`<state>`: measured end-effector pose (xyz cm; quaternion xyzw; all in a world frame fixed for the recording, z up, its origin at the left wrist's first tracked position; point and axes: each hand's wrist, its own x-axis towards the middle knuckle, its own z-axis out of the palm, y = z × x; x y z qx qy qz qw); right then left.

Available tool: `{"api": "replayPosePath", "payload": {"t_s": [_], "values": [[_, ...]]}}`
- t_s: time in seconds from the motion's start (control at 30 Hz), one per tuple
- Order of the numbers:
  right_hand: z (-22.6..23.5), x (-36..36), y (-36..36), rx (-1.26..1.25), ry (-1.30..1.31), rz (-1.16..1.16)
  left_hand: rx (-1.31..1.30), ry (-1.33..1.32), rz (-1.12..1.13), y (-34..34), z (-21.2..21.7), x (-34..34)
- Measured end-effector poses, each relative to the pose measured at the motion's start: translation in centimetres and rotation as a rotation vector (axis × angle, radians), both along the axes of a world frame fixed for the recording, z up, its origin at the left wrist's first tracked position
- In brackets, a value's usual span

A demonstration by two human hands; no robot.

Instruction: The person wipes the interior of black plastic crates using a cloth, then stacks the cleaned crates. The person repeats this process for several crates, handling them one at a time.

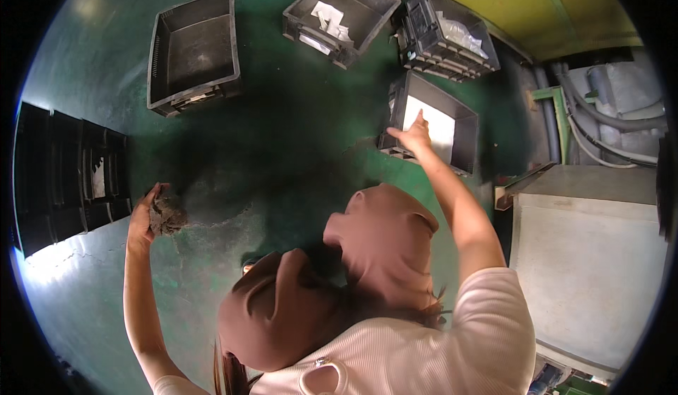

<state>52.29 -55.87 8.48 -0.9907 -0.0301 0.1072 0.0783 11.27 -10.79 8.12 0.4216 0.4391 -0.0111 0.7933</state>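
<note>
At the left of the frame, the left hand (141, 218) is closed around a crumpled brown-grey rag (168, 213). Right of centre, the right hand (412, 136), fingers loosely spread, touches the rim of a black plastic crate (466, 123) holding a white sheet (431, 128).

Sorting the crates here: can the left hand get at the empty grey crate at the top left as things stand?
Probably not: the left hand already grips a dark rag, and the empty grey crate lies well beyond it.
</note>
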Motion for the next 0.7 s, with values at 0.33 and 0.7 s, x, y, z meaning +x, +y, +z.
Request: {"api": "replayPosePath", "payload": {"t_s": [0.33, 0.7], "values": [[-7.9, 2.3, 4.9, 0.683, 0.378, 0.523, 0.361, 0.156, -0.089, -7.7, 11.2, 8.8], [-11.6, 11.7, 0.2, -0.114, 0.025, 0.635, 0.385, 0.242, -0.318, -16.1, 14.3, 17.1]]}}
